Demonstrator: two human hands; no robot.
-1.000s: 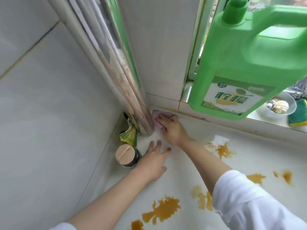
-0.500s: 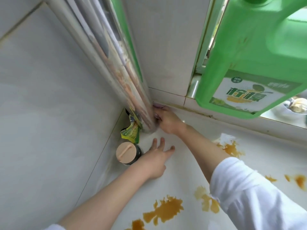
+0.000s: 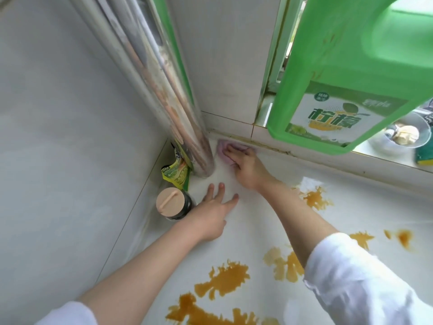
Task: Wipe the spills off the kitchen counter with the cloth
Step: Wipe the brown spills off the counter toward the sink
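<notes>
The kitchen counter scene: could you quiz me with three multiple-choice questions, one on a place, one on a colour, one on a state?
1. Where is the pale purple cloth?
A. on the windowsill
B. in the counter's back corner beside the shiny metal pipe
C. over the jar

2. What colour are the spills?
A. orange-brown
B. blue
C. black

3. How is the left hand?
A. gripping the cloth
B. lifting the jug
C. flat on the white counter, fingers spread

Answers: B, the right hand presses it there; A, amber patches show; C, it holds nothing.

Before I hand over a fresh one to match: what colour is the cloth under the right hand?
Pale pink-lilac cloth, seen in the head view.
</notes>
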